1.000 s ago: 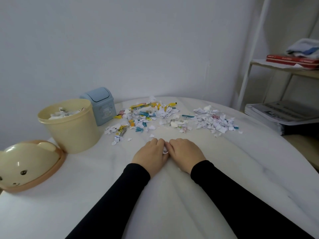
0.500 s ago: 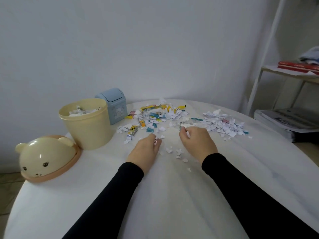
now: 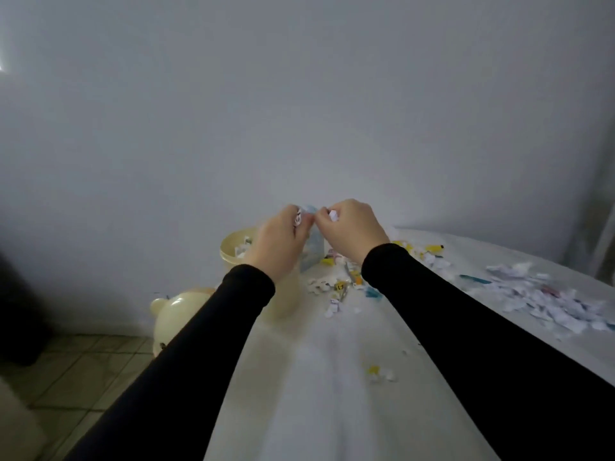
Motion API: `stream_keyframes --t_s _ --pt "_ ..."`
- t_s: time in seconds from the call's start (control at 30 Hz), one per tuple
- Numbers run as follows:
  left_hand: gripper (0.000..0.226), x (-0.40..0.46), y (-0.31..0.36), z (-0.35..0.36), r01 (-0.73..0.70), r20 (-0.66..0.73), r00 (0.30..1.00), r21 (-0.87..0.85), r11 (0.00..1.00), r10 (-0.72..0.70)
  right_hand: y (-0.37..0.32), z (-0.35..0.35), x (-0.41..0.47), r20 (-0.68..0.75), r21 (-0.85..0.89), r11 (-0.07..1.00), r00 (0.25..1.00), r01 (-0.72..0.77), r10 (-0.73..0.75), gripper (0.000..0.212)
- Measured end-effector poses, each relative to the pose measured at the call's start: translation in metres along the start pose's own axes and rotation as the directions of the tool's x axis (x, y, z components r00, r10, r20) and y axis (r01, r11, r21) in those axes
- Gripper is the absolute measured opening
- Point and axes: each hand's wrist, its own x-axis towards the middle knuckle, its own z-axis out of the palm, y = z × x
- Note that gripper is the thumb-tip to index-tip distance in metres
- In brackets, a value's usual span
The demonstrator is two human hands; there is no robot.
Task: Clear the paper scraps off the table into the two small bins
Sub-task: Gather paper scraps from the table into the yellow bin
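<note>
Head view: both hands are raised side by side above the two bins. The left hand (image 3: 278, 241) has its fingers curled round paper scraps (image 3: 298, 216), and the right hand (image 3: 352, 229) pinches a white scrap (image 3: 332, 215). The blue bin (image 3: 312, 251) shows between them, the cream bin (image 3: 238, 249) below the left hand. More scraps (image 3: 545, 297) lie scattered on the white surface (image 3: 316, 394), blurred

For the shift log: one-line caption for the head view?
Both hands, left hand and right hand, pinch paper scraps above the blue bin beside the cream bin.
</note>
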Motion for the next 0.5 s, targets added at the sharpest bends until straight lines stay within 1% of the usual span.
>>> stream_keyframes --t_s 0.1,0.2,0.27,0.37,0.43,0.5 --pt "0.027 0.027 -0.025 -0.018 0.063 0.006 0.998 -0.041 0.997 -0.063 -0.024 0.024 0.025 0.008 0.118 0.993 1.0 0.011 -0.012 0.045" --pt "0.025 0.044 -0.051 -0.024 0.118 0.054 0.992 -0.007 0.993 -0.117 -0.038 0.053 0.044 0.028 0.199 0.979 0.999 -0.032 0.027 0.044" --pt "0.022 0.05 -0.066 -0.023 0.142 0.081 0.987 -0.003 0.99 -0.141 -0.04 0.074 0.054 0.046 0.214 0.973 0.996 -0.084 0.076 0.038" --pt "0.03 0.052 -0.081 -0.02 0.207 0.104 0.973 0.016 0.978 -0.207 -0.035 0.097 0.06 0.084 0.229 0.964 0.989 -0.136 0.12 0.039" --pt "0.029 0.052 -0.091 -0.017 0.255 0.131 0.96 -0.038 0.966 -0.249 -0.03 0.104 0.061 0.117 0.193 0.971 0.986 -0.142 0.121 0.04" --pt "0.024 0.052 -0.096 -0.017 0.279 0.12 0.957 -0.136 0.951 -0.264 -0.028 0.105 0.062 0.143 0.174 0.972 0.981 -0.156 0.132 0.036"
